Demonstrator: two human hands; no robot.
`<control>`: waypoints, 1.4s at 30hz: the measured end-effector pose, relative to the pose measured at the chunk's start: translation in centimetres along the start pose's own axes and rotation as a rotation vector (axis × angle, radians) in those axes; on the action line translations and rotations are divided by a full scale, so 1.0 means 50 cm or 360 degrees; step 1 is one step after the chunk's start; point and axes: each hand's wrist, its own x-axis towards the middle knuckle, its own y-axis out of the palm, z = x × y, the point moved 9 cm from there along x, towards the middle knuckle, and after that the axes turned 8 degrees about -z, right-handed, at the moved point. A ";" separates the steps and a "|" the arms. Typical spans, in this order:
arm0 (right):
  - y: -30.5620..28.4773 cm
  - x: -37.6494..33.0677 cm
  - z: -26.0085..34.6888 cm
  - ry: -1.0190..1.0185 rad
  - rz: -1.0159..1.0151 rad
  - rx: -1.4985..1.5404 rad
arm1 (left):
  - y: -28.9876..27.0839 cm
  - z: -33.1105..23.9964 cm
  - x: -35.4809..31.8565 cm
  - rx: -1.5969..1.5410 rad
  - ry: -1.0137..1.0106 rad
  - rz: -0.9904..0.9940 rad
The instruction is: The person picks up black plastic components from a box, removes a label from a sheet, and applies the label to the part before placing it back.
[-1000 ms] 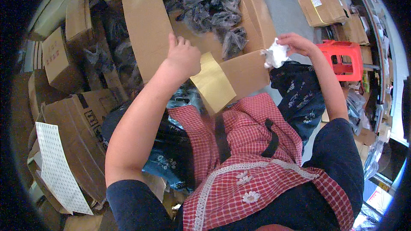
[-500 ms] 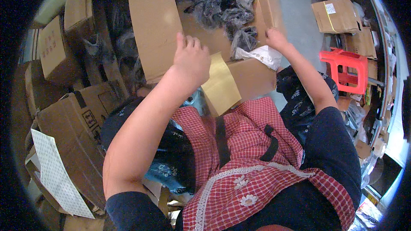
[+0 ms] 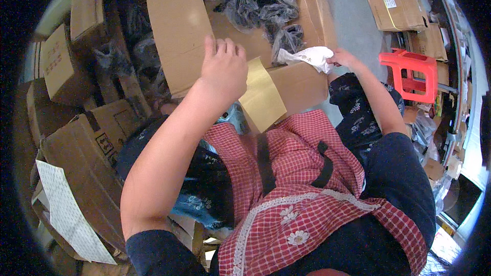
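A crumpled white piece [image 3: 311, 56] is gripped by the right hand [image 3: 341, 60], extended leftward from it at the cardboard box [image 3: 302, 88]. A yellow sheet [image 3: 263, 97] is located just right of the left hand [image 3: 225, 67], whose closure cannot be determined.

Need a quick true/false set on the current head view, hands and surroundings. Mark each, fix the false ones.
1. The right hand pinches one end of the white crumpled piece. True.
2. The left hand is right of the yellow sheet. False: it is on the left.
3. Dark plastic bags lie inside the open carton. True.
4. The plastic stool is blue. False: it is red.
5. The apron is checked. True.
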 end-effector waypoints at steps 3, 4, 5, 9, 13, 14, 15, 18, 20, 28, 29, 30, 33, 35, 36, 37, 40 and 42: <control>-0.067 -0.058 0.024 0.0303 0.0176 0.0315 | 0.035 0.016 -0.007 0.0025 0.0032 0.0148; -0.120 -0.092 0.049 0.0190 -0.0002 0.0533 | 0.047 0.021 -0.013 0.0028 0.0033 0.0186; -0.184 -0.131 0.050 0.0087 -0.0201 0.0751 | 0.050 0.023 -0.010 0.0022 0.0039 0.0222; -0.487 -0.227 -0.093 0.0109 -0.0748 -0.0190 | 0.031 0.008 0.018 0.0002 0.0109 0.0249; -0.520 -0.302 0.012 -0.0068 -0.0916 -0.0850 | 0.032 0.009 0.016 -0.0009 0.0124 0.0263; -0.498 -0.294 0.026 -0.0144 -0.0902 -0.0843 | 0.032 0.006 0.017 -0.0023 0.0125 0.0280; -0.474 -0.285 0.039 -0.0219 -0.0893 -0.0833 | 0.030 0.003 0.020 -0.0032 0.0126 0.0293; -0.329 -0.219 0.131 -0.0301 -0.0719 -0.1017 | 0.024 0.002 0.026 -0.0044 0.0134 0.0328; -0.214 -0.172 0.205 -0.0450 -0.0554 -0.0842 | 0.022 0.005 0.026 -0.0056 0.0138 0.0252; -0.034 -0.034 0.456 -0.0743 -0.0828 -0.0909 | 0.024 0.007 -0.021 -0.0074 0.0126 0.0332; -0.012 0.001 0.446 -0.0673 -0.0741 -0.0980 | 0.023 0.007 -0.026 -0.0089 0.0114 0.0311; 0.014 0.037 0.438 -0.0610 -0.0653 -0.1045 | 0.028 0.010 -0.033 -0.0097 0.0098 0.0294; 0.105 0.139 0.359 -0.0548 -0.0410 -0.1212 | 0.026 0.017 -0.043 -0.0053 0.0080 0.0212; 0.155 0.185 0.328 -0.0585 -0.0299 -0.1209 | 0.020 0.020 -0.039 0.0002 0.0093 0.0238; 0.163 0.199 0.323 -0.0623 -0.0339 -0.1108 | 0.010 0.016 -0.034 0.0034 0.0121 0.0294; 0.172 0.182 0.352 -0.0672 -0.0287 -0.1108 | 0.012 0.017 -0.036 0.0059 0.0135 0.0369; 0.187 0.113 0.425 -0.0829 -0.0183 -0.1056 | 0.009 0.014 -0.038 0.0058 0.0182 0.0394; 0.195 0.088 0.463 -0.0982 -0.0188 -0.0957 | 0.010 0.011 -0.036 0.0058 0.0188 0.0358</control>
